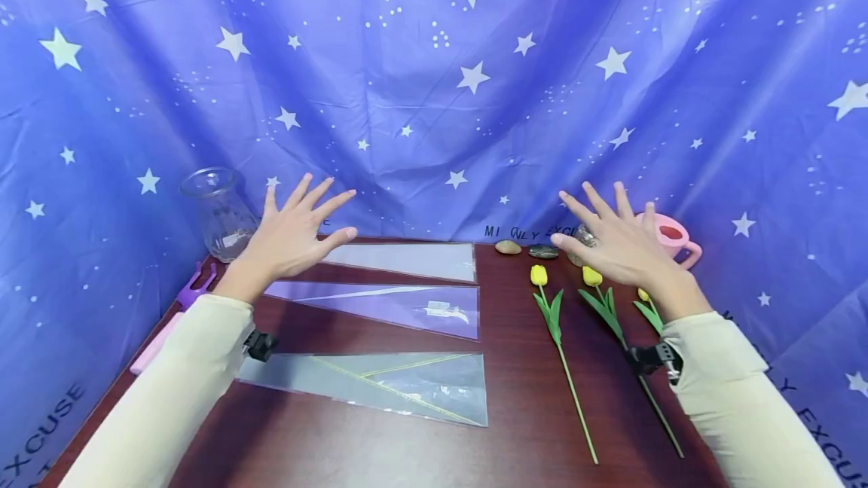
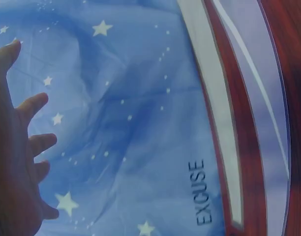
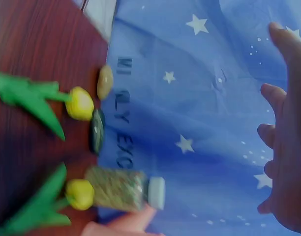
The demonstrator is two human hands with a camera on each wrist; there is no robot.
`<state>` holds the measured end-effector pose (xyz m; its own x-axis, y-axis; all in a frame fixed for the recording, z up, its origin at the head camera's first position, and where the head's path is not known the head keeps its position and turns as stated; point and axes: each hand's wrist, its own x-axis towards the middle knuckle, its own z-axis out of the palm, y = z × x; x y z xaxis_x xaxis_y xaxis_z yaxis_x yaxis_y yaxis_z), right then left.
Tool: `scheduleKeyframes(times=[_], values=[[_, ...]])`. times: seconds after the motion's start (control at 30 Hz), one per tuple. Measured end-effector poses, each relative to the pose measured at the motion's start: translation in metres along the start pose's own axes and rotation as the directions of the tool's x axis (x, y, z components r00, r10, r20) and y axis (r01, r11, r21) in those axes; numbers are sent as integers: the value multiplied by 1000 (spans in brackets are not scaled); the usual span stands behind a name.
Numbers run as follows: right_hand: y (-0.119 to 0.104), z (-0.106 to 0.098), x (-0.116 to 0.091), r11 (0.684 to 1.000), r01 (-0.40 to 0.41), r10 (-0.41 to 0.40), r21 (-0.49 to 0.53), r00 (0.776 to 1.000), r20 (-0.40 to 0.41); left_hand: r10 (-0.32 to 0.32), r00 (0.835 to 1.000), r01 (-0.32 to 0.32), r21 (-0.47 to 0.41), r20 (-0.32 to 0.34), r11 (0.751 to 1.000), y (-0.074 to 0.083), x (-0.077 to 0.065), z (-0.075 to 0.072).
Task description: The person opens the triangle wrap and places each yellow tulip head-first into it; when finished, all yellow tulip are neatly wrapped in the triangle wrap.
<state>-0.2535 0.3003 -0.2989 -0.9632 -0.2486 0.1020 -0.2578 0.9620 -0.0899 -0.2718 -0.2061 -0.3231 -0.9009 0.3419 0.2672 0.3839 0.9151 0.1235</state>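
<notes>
Tulips [image 1: 555,320] lie on the table [image 1: 529,398] near the right hand [image 1: 615,247], a glass vase [image 1: 222,221] near the left hand [image 1: 290,239]; both hands spread, holding nothing, seemingly before any grasp, which calls for lowering them

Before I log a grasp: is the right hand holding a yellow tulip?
No, the right hand has fingers spread, holding nothing, and the yellow tulips lie on the table.

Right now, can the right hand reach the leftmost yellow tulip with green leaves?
Likely yes: the right hand is spread and empty, and that yellow tulip lies uncovered along its whole length.
</notes>
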Motion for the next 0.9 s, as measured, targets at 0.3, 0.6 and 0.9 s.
scheduleKeyframes(times=[0.3, 0.6, 0.9], values=[[-17, 48, 30, 987, 83, -72, 141, 994, -85, 10, 1000, -11, -77, -18, 997, 22, 31, 36], [-47, 120, 66, 879, 87, -86, 468, 996, -24, 8, 1000, 2, -332, 30, 943, 40, 57, 100], [-65, 181, 96, 791, -2, 42, 611, 998, -51, 27, 992, 37, -494, 121, 868, 65, 72, 145]])
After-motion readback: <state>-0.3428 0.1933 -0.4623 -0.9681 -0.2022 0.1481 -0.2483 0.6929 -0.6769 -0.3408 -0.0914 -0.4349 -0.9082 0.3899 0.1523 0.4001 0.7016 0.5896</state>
